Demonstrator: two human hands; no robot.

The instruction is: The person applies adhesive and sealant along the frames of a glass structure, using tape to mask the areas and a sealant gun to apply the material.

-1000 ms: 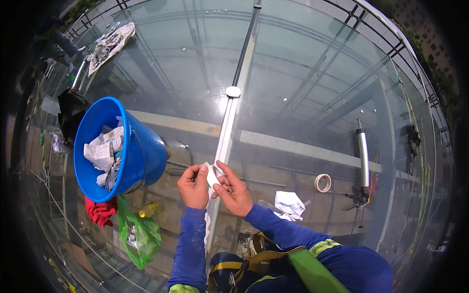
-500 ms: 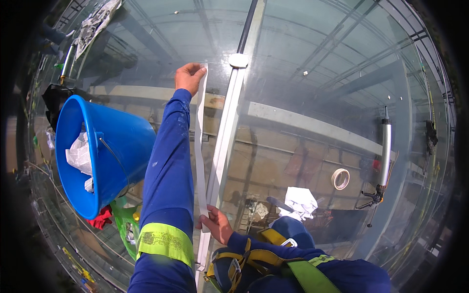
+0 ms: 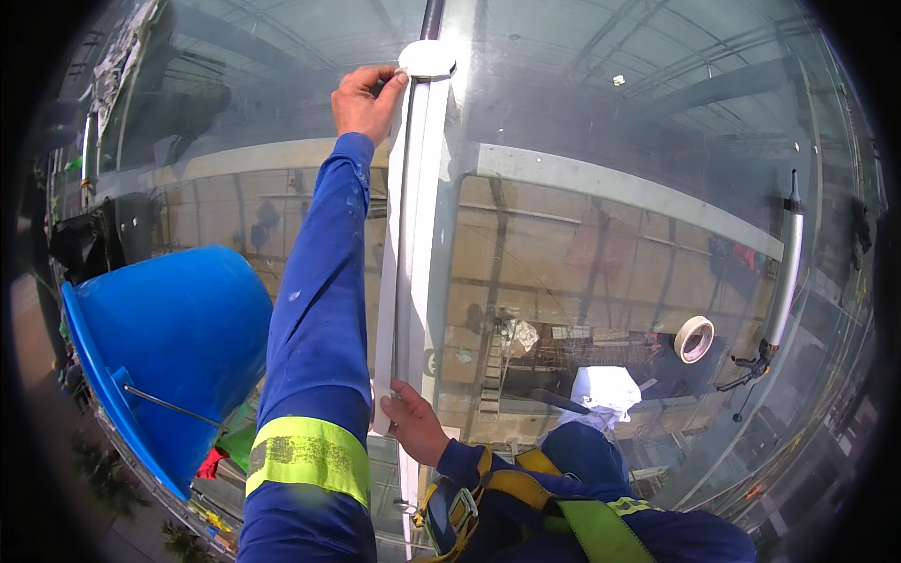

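Observation:
My left hand (image 3: pixel 364 106) reaches forward along the glass, its thumb and index finger pinched on the upper end of a long pale tape strip (image 3: pixel 388 310), just beside a white oval cap (image 3: pixel 427 58) on the seam. Lower down, my right hand (image 3: pixel 415 422) grips the strip's other end with bent fingers. The strip runs lengthwise over or beside a white channel (image 3: pixel 420 216) between glass panes (image 3: pixel 582 103); whether it is stuck down I cannot tell.
A blue bucket (image 3: pixel 169 347) lies at left with a black bag (image 3: pixel 83 242) behind it. At right are a tape roll (image 3: pixel 694 339), crumpled white cloth (image 3: pixel 603 392) and a silver caulking gun (image 3: pixel 785 277). A harness and straps (image 3: pixel 577 525) cover my body below.
My hands, close together a second ago, have parted along the strip. My left hand has reached farther forward, up to the oval cap; my right stays low. The whole view has shifted.

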